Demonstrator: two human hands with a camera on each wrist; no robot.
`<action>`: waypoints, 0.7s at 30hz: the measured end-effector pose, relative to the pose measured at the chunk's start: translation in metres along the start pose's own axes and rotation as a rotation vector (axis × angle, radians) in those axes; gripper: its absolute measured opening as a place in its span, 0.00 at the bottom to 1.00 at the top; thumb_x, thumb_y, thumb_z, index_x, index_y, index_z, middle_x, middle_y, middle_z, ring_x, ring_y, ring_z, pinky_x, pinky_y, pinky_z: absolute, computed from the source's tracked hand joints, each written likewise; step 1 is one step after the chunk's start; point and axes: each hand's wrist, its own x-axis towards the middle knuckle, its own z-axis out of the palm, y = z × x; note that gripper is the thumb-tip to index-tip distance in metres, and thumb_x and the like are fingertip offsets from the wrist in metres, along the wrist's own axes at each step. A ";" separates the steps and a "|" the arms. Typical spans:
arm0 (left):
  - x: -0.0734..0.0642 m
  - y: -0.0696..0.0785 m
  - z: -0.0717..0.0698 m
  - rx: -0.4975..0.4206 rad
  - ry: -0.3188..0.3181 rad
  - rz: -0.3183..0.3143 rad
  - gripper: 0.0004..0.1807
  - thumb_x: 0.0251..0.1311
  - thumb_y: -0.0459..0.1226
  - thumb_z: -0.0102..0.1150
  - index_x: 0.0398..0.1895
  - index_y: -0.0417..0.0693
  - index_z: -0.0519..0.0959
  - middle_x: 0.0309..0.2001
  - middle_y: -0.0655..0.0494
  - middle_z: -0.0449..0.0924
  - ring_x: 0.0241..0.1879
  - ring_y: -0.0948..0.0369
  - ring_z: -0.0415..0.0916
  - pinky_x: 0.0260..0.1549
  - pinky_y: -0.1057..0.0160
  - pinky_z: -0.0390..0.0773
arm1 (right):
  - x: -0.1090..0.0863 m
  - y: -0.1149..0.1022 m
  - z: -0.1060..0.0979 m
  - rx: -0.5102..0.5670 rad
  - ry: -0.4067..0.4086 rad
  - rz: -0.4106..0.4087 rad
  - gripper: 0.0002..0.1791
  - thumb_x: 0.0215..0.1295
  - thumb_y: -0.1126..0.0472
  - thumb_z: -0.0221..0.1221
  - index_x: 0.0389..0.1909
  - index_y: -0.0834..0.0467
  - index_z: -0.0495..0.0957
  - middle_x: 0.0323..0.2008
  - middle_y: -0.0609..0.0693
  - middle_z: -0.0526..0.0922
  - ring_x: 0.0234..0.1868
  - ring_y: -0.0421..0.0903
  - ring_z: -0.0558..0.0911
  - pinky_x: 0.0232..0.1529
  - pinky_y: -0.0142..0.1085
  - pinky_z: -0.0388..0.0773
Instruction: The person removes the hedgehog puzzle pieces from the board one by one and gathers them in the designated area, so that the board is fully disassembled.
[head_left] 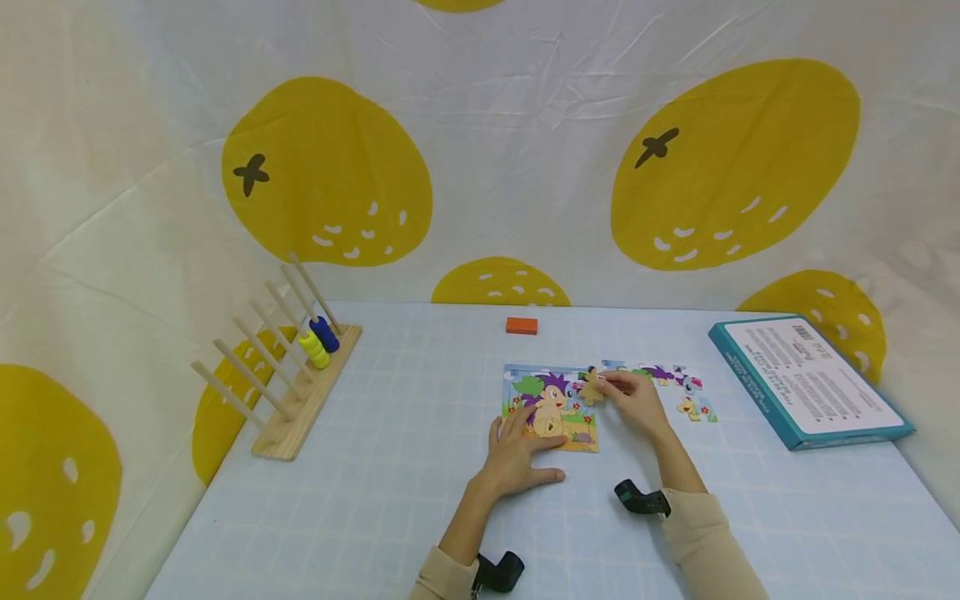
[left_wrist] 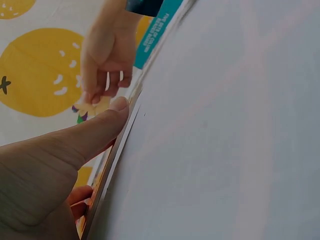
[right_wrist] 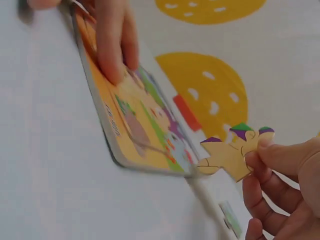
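A puzzle board (head_left: 581, 443) with a purple-haired cartoon hedgehog picture lies on the table. My left hand (head_left: 513, 460) rests on its lower left part, fingers spread over the picture and the thumb out to the side. At the board's upper right, my right hand (head_left: 637, 402) pinches a cream puzzle piece (right_wrist: 232, 156) between thumb and fingers. Purple and green patches mark that piece's edge in the right wrist view, where it is held up off the table. Several loose puzzle pieces (head_left: 660, 375) lie just beyond the right hand, partly hidden behind it.
At the right lies a teal-edged box (head_left: 817, 379). An orange-red block (head_left: 522, 326) sits behind the board. On the left stands a wooden peg rack (head_left: 307, 417) with yellow rings (head_left: 314, 350) and blue rings (head_left: 325, 334). A fruit-print cloth (head_left: 525, 167) hangs behind the table.
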 end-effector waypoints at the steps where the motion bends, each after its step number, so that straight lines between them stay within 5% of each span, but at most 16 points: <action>1: 0.000 0.000 0.000 0.000 0.002 0.000 0.28 0.50 0.59 0.63 0.57 0.70 0.76 0.71 0.48 0.52 0.71 0.49 0.46 0.64 0.36 0.44 | -0.001 0.003 -0.008 -0.028 0.008 0.010 0.16 0.64 0.59 0.59 0.44 0.69 0.80 0.40 0.62 0.83 0.37 0.37 0.79 0.41 0.27 0.74; 5: 0.000 0.001 0.000 -0.013 0.008 0.005 0.28 0.50 0.58 0.63 0.57 0.70 0.77 0.71 0.48 0.53 0.71 0.49 0.46 0.64 0.37 0.43 | -0.005 0.012 -0.040 -0.126 0.021 0.073 0.19 0.65 0.56 0.58 0.44 0.71 0.79 0.42 0.65 0.82 0.38 0.42 0.79 0.38 0.27 0.73; 11: -0.001 0.000 -0.001 -0.018 0.006 0.002 0.28 0.50 0.58 0.63 0.57 0.69 0.76 0.71 0.48 0.52 0.71 0.49 0.46 0.64 0.37 0.43 | -0.014 0.023 -0.076 -0.224 -0.078 0.190 0.24 0.67 0.52 0.55 0.45 0.73 0.77 0.43 0.67 0.80 0.43 0.55 0.78 0.41 0.37 0.75; 21: 0.000 0.000 0.000 -0.018 -0.006 -0.007 0.29 0.50 0.59 0.64 0.57 0.70 0.76 0.71 0.48 0.52 0.71 0.49 0.46 0.64 0.38 0.43 | -0.018 0.032 -0.090 -0.393 -0.116 0.193 0.21 0.65 0.59 0.57 0.45 0.76 0.76 0.35 0.66 0.80 0.36 0.54 0.76 0.35 0.40 0.73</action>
